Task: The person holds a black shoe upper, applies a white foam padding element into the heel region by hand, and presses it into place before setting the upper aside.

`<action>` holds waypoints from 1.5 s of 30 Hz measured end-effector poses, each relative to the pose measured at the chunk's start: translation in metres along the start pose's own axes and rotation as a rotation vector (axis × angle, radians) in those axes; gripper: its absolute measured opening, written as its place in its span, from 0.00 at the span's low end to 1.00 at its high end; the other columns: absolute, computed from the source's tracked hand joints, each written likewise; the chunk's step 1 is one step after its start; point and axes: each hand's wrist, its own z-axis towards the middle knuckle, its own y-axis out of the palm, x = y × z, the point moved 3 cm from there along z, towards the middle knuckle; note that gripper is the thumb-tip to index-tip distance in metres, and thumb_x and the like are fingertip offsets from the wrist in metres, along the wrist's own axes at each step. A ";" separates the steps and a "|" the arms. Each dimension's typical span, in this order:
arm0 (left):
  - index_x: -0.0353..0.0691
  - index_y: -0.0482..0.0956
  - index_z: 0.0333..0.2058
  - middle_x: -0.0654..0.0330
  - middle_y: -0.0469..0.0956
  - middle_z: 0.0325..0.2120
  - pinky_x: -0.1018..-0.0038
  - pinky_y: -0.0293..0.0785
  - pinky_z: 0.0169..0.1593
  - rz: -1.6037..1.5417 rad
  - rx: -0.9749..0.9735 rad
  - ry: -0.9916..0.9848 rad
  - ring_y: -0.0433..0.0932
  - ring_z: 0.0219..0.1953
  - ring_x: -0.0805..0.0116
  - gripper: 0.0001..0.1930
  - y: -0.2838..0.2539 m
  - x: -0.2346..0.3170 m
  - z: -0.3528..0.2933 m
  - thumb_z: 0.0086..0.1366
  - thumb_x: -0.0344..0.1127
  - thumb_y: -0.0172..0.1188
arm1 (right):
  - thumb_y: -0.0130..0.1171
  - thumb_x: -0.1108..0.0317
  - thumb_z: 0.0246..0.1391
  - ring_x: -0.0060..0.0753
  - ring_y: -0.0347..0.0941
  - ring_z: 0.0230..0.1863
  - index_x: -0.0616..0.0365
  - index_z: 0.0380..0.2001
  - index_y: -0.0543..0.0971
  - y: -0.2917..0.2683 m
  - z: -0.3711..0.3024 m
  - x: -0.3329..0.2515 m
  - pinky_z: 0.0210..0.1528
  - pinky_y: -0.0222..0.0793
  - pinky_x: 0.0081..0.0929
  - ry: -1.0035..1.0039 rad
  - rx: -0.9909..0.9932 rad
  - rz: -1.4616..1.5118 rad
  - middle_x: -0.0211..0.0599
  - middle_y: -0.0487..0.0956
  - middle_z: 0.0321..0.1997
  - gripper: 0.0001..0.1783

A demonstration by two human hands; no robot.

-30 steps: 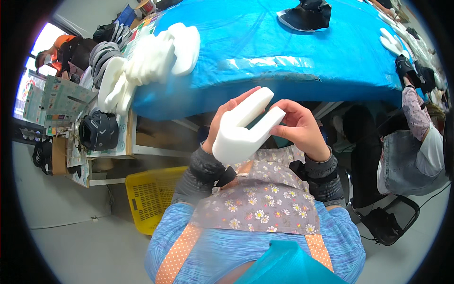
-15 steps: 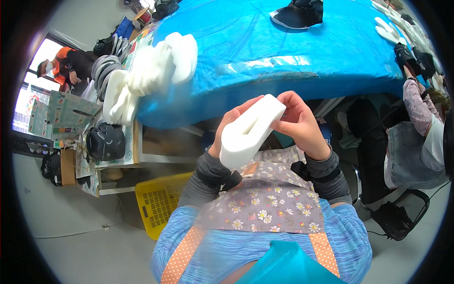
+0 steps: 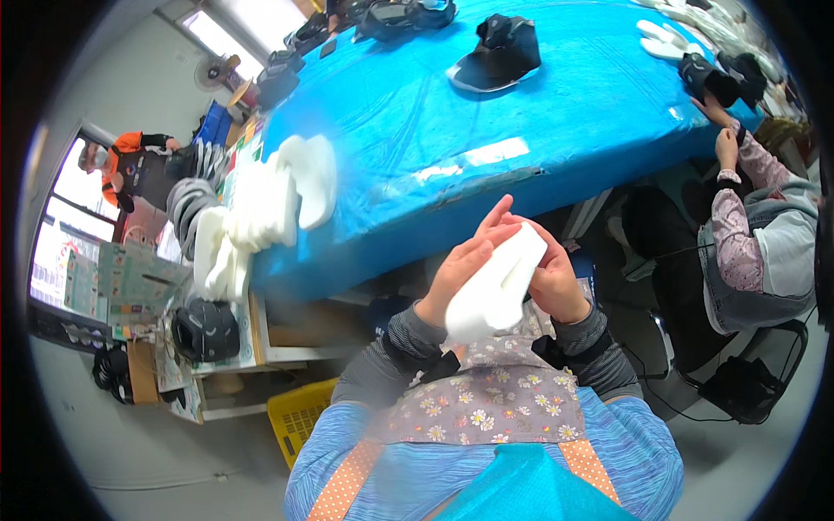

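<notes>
In front of my apron I hold a white foam shoe insert (image 3: 491,295), long and rounded with a slot along its upper side. My left hand (image 3: 453,271) is closed around its left side, with some fingers stretched past its far end. The fingers of my right hand (image 3: 556,282) curl round its right side near the far tip. Its underside is hidden. To the left, on the table corner, stands a row of similar white foam inserts (image 3: 274,204).
A blue-covered table (image 3: 391,113) spans the far side, with a black shoe upper (image 3: 499,56) on it. Grey curved pieces (image 3: 189,213) and a black shoe (image 3: 205,332) lie left. A yellow basket (image 3: 295,423) stands below. A seated co-worker (image 3: 756,226) handles a black shoe at right.
The view has swung, showing more of the table. The foam insert sits lower and more tilted, and my left fingers now reach past its tip. The co-worker's second hand has come into view.
</notes>
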 end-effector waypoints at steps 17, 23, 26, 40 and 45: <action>0.30 0.52 0.61 0.37 0.73 0.51 0.64 0.80 0.46 0.079 0.681 -0.247 0.79 0.49 0.46 0.33 -0.248 -0.037 0.308 0.70 0.43 0.57 | 0.65 0.73 0.51 0.25 0.72 0.53 0.63 0.53 0.71 -0.089 -0.041 -0.056 0.59 0.66 0.27 -0.267 0.584 -0.126 0.34 0.77 0.50 0.25; 0.35 0.59 0.48 0.48 0.72 0.38 0.70 0.74 0.36 0.154 0.666 -0.352 0.75 0.36 0.57 0.21 -0.288 -0.035 0.337 0.67 0.42 0.56 | 0.69 0.72 0.48 0.22 0.73 0.46 0.58 0.47 0.71 -0.093 -0.050 -0.085 0.51 0.68 0.23 -0.315 0.672 -0.518 0.30 0.77 0.44 0.24; 0.38 0.62 0.41 0.55 0.71 0.32 0.73 0.70 0.31 0.416 0.629 -0.414 0.72 0.30 0.64 0.15 -0.299 -0.030 0.336 0.65 0.41 0.55 | 0.70 0.72 0.47 0.21 0.73 0.45 0.57 0.47 0.71 -0.088 -0.048 -0.091 0.49 0.69 0.22 -0.370 0.624 -0.607 0.30 0.76 0.42 0.24; 0.42 0.75 0.35 0.62 0.74 0.28 0.71 0.65 0.34 1.625 0.819 -0.353 0.73 0.30 0.69 0.09 -0.360 0.157 0.124 0.61 0.40 0.59 | 0.67 0.75 0.49 0.23 0.72 0.48 0.60 0.50 0.71 -0.058 -0.034 -0.060 0.56 0.65 0.23 -0.256 0.517 -0.444 0.31 0.76 0.46 0.24; 0.42 0.77 0.44 0.57 0.76 0.40 0.60 0.64 0.50 1.619 0.759 0.561 0.73 0.44 0.60 0.16 -0.257 0.128 0.130 0.61 0.44 0.62 | 0.67 0.75 0.50 0.23 0.72 0.50 0.60 0.50 0.71 -0.040 -0.019 -0.040 0.57 0.65 0.24 -0.207 0.413 -0.479 0.31 0.76 0.47 0.24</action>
